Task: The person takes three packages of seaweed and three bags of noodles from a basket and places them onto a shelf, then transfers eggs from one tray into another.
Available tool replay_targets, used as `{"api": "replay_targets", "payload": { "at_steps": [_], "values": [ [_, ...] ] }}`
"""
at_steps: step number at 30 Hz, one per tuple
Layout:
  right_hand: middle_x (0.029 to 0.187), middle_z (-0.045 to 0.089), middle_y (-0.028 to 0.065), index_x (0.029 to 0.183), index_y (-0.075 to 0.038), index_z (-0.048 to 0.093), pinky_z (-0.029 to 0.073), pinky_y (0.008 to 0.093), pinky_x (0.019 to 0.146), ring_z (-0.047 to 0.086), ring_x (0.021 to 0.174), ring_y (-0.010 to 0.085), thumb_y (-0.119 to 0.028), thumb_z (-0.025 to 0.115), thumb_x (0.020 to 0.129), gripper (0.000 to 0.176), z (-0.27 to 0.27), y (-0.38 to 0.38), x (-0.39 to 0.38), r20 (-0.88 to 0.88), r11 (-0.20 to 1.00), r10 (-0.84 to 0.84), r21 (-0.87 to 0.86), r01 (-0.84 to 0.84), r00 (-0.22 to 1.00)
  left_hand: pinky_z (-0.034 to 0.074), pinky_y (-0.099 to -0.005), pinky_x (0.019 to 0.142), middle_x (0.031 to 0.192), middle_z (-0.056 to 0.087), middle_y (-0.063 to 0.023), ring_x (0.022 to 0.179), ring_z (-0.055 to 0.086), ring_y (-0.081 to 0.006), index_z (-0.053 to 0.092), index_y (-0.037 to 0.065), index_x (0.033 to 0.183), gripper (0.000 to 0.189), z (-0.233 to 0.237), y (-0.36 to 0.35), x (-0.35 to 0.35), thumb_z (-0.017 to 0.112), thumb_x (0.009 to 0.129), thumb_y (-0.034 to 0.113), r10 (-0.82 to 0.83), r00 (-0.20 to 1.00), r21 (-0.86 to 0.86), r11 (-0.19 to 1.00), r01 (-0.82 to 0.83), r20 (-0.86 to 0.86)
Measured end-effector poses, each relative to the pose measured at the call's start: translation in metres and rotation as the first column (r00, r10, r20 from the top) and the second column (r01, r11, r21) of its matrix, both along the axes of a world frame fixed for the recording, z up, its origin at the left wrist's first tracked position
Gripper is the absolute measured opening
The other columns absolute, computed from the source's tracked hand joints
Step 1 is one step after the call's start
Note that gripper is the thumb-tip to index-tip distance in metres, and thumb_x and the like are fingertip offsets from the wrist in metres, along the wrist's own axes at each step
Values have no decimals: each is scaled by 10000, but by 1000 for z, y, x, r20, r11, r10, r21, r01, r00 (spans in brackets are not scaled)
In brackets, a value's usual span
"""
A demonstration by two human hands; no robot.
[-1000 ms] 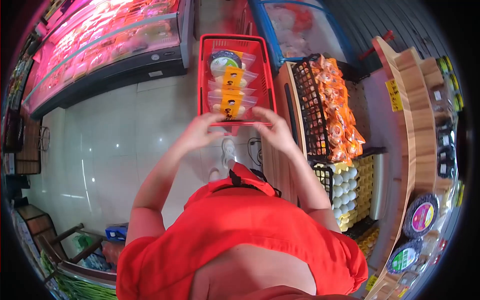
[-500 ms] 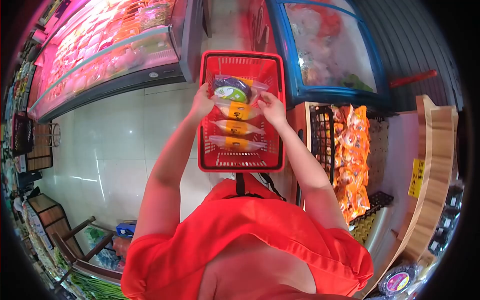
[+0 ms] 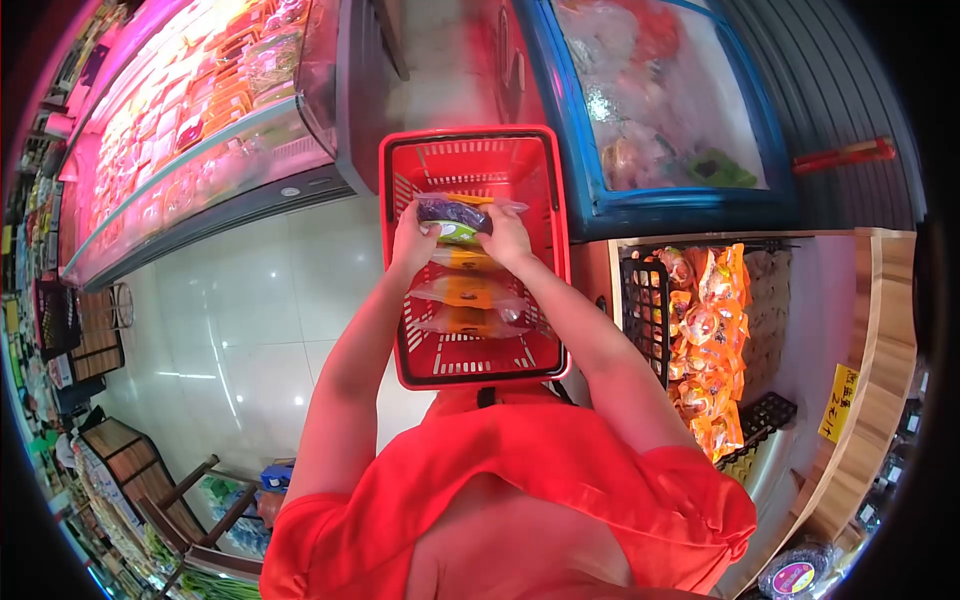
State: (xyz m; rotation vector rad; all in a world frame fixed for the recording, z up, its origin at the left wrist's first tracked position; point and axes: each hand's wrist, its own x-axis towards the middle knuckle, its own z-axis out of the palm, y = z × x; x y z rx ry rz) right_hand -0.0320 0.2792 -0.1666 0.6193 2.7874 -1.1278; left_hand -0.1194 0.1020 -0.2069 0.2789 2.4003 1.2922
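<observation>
A round dark-purple pack (image 3: pixel 455 212) with a green and white label is between my hands inside the red shopping basket (image 3: pixel 475 382). My left hand (image 3: pixel 412 243) grips its left edge, with the thumb by the label. My right hand (image 3: pixel 507 238) holds its right edge, fingers curled over the top. Clear bags with orange labels lie in the basket: one shows just behind the pack, and several, including a near bag (image 3: pixel 468 322), lie in a row in front of it. The undersides of both hands are hidden.
A pink-lit display case (image 3: pixel 230 150) stands at the left and a blue-framed freezer (image 3: pixel 675 210) at the right. Orange snack bags (image 3: pixel 715 330) fill a shelf beside a black crate (image 3: pixel 645 310). A wooden shelf edge (image 3: pixel 870 330) runs down the far right.
Both hands have closed in on the round pack, which is now gripped from both sides and tilted. The basket appears lower in view.
</observation>
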Motion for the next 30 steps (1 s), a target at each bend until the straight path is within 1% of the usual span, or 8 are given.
{"api": "replay_targets", "payload": {
  "at_steps": [6,8,11,14,18,22,27,30],
  "values": [
    [941,624,138,997,-92,588,479,422,787,603,907,321,-131,670,749,264,12,4,14,-139,999,-23,-25,20,990,418,-357,939,1182,514,-205,1088,530,-317,413,-13,1273,602,17,1,14,684,746,92,-7,999,219,975,17,-47],
    [902,647,143,994,-82,587,486,426,757,623,861,325,-138,664,761,252,37,4,24,-82,991,-67,-124,57,994,423,-352,934,1168,530,-192,1072,542,-311,440,-13,1251,566,43,-1,21,684,750,86,1,997,184,983,13,-75],
    [872,652,151,1010,-55,589,494,350,730,646,818,266,-136,666,781,256,60,8,47,-211,966,-141,-245,87,967,423,-343,936,1217,516,-166,1116,520,-291,456,15,1255,538,89,-11,29,674,768,79,-95,951,154,977,145,-294],
    [905,646,59,1036,-11,566,484,252,709,598,824,100,-83,634,830,229,82,9,77,-247,786,-314,-609,105,917,409,-348,961,1291,468,-159,1167,487,-279,450,22,1269,548,122,-26,49,675,774,88,16,984,256,966,31,-179],
    [950,637,19,1015,-74,555,462,258,764,591,838,92,-120,616,866,168,151,-12,140,-185,503,-496,-858,106,848,384,-351,991,1361,388,-198,1204,451,-279,319,31,1368,677,134,-40,84,682,806,136,10,1000,420,908,-12,8],
    [924,637,-24,1040,-101,573,475,240,702,576,767,57,-145,622,863,189,180,-41,206,-229,474,-577,-876,93,784,378,-323,978,1286,483,-151,1153,488,-211,294,-1,1373,618,184,-50,134,620,859,107,-297,935,692,717,85,193],
    [966,633,-5,1124,-70,532,468,231,710,572,777,58,-146,600,879,265,197,-76,293,-299,427,-691,-903,38,659,397,-306,957,1193,547,-87,1115,507,-169,393,-1,1287,457,212,-55,198,582,875,53,-499,864,822,516,242,59],
    [998,614,2,1136,-64,515,453,226,700,552,810,46,-141,596,882,278,210,-90,347,-362,567,-721,-799,202,591,409,-298,946,1168,555,-80,1105,512,-165,415,-1,1252,423,230,-51,241,589,868,40,-564,823,844,471,258,62]
  ]
}}
